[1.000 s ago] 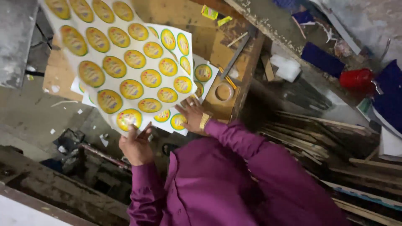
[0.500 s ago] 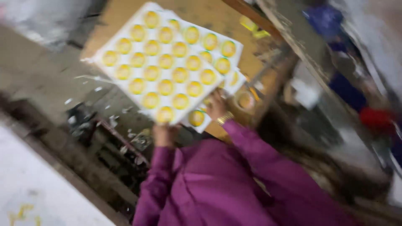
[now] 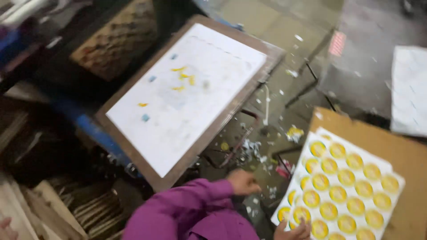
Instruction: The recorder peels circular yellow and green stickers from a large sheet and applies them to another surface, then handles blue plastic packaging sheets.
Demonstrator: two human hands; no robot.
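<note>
Since a moment ago our view has swung left: we now face a wood-framed white screen (image 3: 187, 100) far left, and the sheet of round yellow stickers (image 3: 344, 191) lies near right on brown board (image 3: 407, 151). Our right hand (image 3: 293, 231) rests on the sheet's near corner, grip unclear. Our left hand (image 3: 242, 182), loosely curled and empty, hovers between frame and sheet.

Head view, looking down. Left arm in a purple sleeve, bent at the elbow; left hand (image 3: 242, 182) extended forward, fingers loosely curled, holding nothing. Right hand (image 3: 293, 231) at the lower frame edge, fingers spread flat, partly cut off.
</note>
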